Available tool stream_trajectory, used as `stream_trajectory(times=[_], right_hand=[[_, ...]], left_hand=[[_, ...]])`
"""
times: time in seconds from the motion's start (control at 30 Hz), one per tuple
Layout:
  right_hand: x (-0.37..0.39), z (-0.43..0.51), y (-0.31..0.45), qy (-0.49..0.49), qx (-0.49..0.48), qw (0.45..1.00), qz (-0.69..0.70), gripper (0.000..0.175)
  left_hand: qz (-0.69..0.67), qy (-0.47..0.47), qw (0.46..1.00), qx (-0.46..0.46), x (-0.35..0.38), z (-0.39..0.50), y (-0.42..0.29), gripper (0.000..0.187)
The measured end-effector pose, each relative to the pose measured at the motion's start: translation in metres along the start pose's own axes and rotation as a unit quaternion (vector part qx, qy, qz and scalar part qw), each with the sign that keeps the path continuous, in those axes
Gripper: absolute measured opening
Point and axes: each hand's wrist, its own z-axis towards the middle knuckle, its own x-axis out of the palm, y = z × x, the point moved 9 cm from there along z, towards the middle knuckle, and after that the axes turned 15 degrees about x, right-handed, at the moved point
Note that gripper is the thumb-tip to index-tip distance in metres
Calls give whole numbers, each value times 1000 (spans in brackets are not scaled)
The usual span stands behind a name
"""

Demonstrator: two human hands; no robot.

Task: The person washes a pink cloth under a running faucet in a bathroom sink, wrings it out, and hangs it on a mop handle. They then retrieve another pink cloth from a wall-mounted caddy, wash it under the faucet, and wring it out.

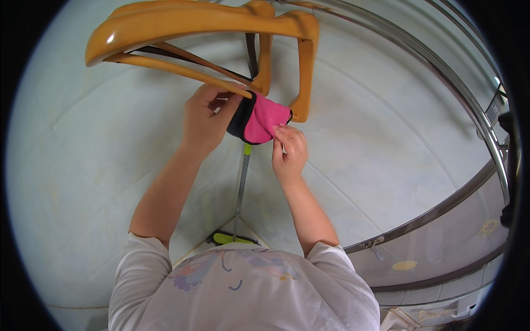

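Observation:
A pink cloth point(267, 118) with a black border and a dark reverse side hangs folded at the lower end of a slim wood-coloured bar. That bar belongs to a glossy orange-brown frame point(198, 22) with rounded arms and upright pieces. My left hand point(205, 118) pinches the cloth's dark edge beside the bar; some fingertips are hidden behind the bar. At the cloth's lower right corner, my right hand point(291, 151) grips the pink fabric between thumb and fingers.
Below the cloth, a broom with a grey pole point(241, 186) and a green head point(232, 238) stands in a tiled corner. Pale tiled wall point(91, 165) surrounds the hands. A curved metal rail point(439, 64) runs along the right, above a glossy panel point(434, 236).

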Motion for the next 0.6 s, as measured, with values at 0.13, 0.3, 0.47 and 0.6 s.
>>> stream_trajectory(times=[0.13,0.3,0.47,0.6], right_hand=[[-6,-4,2,-3,40,999,-32,32],[-15,23,-27,-1,171,985,-2,33],[3,31,-29,67,82,986,-133,36],[0,18,-54,56,136,973,-179,35]], left_hand=[[-67,-52,995,61,-4,0,-8,32],[-133,-73,988,22,8,-6,-4,34],[37,-4,998,56,25,-8,-9,35],[4,-54,998,19,15,-8,1,29]])
